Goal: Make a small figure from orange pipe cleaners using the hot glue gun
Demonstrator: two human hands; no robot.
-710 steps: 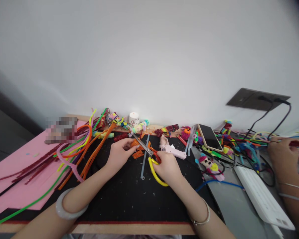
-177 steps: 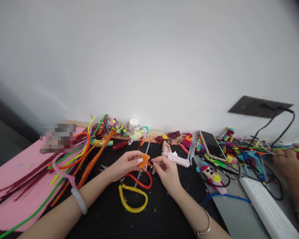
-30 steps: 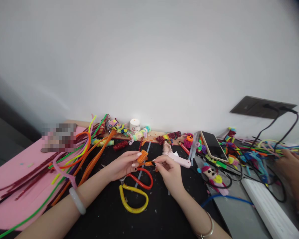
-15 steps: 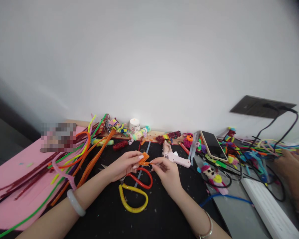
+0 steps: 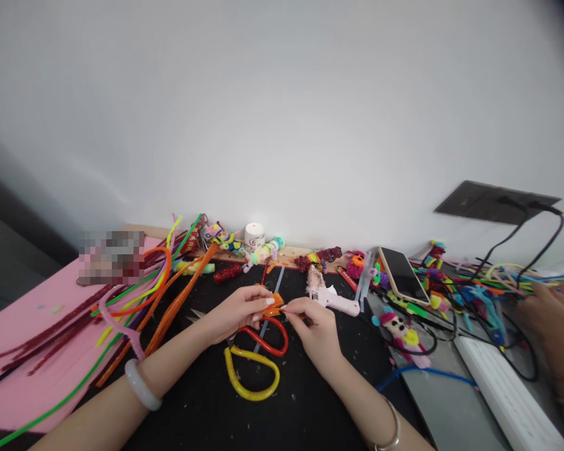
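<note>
My left hand point(image 5: 242, 311) pinches a small orange piece point(image 5: 275, 302) that looks like folded pipe cleaner. From the other side my right hand point(image 5: 313, 326) has thumb and forefinger pressed together at the piece's right edge. Fingers cover part of it. Just below lie scissors point(image 5: 252, 374) with one red and one yellow handle loop on the black mat point(image 5: 319, 407); their blades point left under my left hand. Beyond my right hand rests a pale pink hot glue gun point(image 5: 334, 299). A translucent glue stick point(image 5: 264, 332) runs beneath the orange piece.
Loose pipe cleaners point(image 5: 162, 313) spread over the pink surface point(image 5: 32, 351) at left. A phone point(image 5: 403, 275), a fuzzy doll point(image 5: 403, 332) and a white power strip point(image 5: 507, 391) lie at right. Black cables trail from a wall socket point(image 5: 496, 202). Another person's hand point(image 5: 548, 319) is at far right.
The orange piece has turned slightly between my fingers, and my right fingertips have shifted a little left against it. The surrounding things stay in place.
</note>
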